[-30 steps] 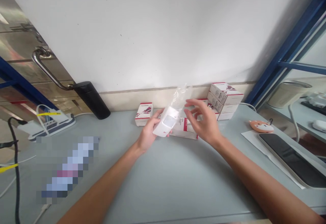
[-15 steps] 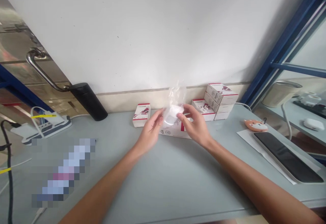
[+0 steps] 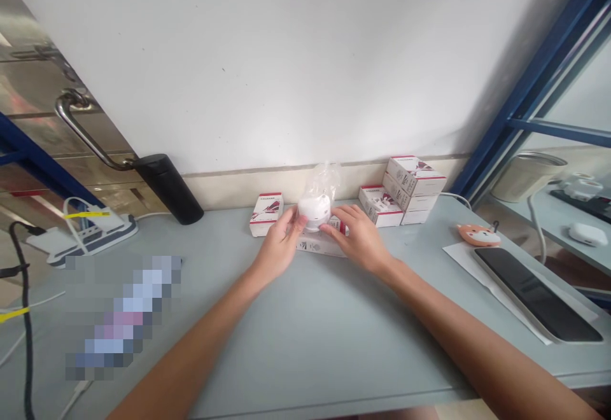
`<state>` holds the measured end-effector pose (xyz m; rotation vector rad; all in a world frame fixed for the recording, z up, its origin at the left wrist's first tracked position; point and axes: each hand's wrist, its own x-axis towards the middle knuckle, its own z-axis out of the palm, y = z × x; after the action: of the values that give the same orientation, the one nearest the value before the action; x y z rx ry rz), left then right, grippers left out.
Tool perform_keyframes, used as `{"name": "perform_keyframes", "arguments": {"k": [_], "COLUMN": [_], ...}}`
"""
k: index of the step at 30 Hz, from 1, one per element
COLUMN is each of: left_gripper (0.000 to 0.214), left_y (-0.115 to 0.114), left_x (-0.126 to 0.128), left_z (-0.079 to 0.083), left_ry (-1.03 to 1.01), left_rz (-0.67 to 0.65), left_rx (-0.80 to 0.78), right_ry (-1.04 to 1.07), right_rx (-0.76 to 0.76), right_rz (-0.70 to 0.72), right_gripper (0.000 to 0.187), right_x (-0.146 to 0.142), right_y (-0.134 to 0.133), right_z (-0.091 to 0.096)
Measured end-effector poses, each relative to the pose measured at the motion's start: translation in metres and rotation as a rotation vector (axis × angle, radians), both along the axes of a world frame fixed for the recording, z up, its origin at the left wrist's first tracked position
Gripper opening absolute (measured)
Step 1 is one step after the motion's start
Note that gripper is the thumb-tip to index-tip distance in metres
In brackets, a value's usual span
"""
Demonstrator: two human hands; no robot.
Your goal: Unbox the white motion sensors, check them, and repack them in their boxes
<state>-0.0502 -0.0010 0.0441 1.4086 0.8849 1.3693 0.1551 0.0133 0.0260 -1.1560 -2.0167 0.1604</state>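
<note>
A round white object in a clear plastic bag (image 3: pixel 314 210) stands upright just above a flat white-and-red box (image 3: pixel 317 246), with the loose bag end rising above it. My left hand (image 3: pixel 279 242) presses its fingers against the object's left side through the plastic. My right hand (image 3: pixel 356 232) holds its lower right side with the fingertips. A small white box with red trim (image 3: pixel 266 214) stands just beyond my left hand. Another box (image 3: pixel 380 207) lies beyond my right hand, beside a stack of similar boxes (image 3: pixel 411 184).
On the grey desk (image 3: pixel 305 343) stand a black flask (image 3: pixel 167 189) and a power strip (image 3: pixel 81 235). A fox-shaped orange object (image 3: pixel 478 234) and a dark tablet on white paper (image 3: pixel 537 296) lie right. A pixelated patch (image 3: pixel 121 312) hides something left.
The bagged object has gone from a long tilted shape held high to a compact upright one, lower down. My hands have moved closer together and down toward the boxes.
</note>
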Motion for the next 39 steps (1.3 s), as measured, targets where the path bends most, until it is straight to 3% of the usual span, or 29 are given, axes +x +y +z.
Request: {"name": "perform_keyframes", "arguments": {"k": [4,8,10,12,14,17,20,24,27,33,39], "left_gripper": [0.020,0.024,0.041,0.066,0.073,0.055,0.044,0.047,0.055,0.037,0.040], "left_y": [0.008,0.014,0.014,0.013,0.011,0.010,0.008,0.002,-0.001,0.006,0.007], "left_x": [-0.008,-0.017,-0.018,-0.016,-0.013,-0.009,-0.009,-0.008,-0.004,-0.002,0.000], "left_z": [-0.011,-0.016,-0.016,-0.016,-0.017,-0.018,-0.020,-0.016,-0.013,-0.021,-0.022], "left_ry": [0.267,0.566,0.614,0.560,0.480,0.425,0.515,0.616,0.486,0.397,0.305], "left_rz": [0.063,0.040,0.040,0.033,0.005,-0.009,-0.007,0.006,-0.018,0.028,0.028], "left_rx": [0.070,0.178,0.183,0.157,0.151,0.157,0.148,0.164,0.226,0.152,0.097], "right_ry": [0.002,-0.027,-0.027,-0.019,-0.021,0.004,0.095,0.131,0.099,0.079,0.043], "right_rx": [-0.031,-0.061,-0.090,-0.116,-0.118,-0.088,-0.084,-0.118,-0.126,-0.079,-0.025], "right_rz": [0.007,0.009,0.013,0.025,0.033,0.059,0.100,0.117,0.147,0.256,0.156], "right_gripper": [0.030,0.029,0.028,0.029,0.029,0.035,0.050,0.040,0.036,0.032,0.035], "right_x": [0.002,0.002,0.002,0.003,0.004,0.006,0.005,0.002,0.002,0.005,0.001], "right_y": [0.003,0.006,0.007,0.008,0.008,0.006,0.003,0.003,0.007,0.013,0.010], "right_z": [-0.004,-0.013,-0.017,-0.018,-0.017,-0.012,-0.007,-0.010,-0.017,-0.021,-0.022]}}
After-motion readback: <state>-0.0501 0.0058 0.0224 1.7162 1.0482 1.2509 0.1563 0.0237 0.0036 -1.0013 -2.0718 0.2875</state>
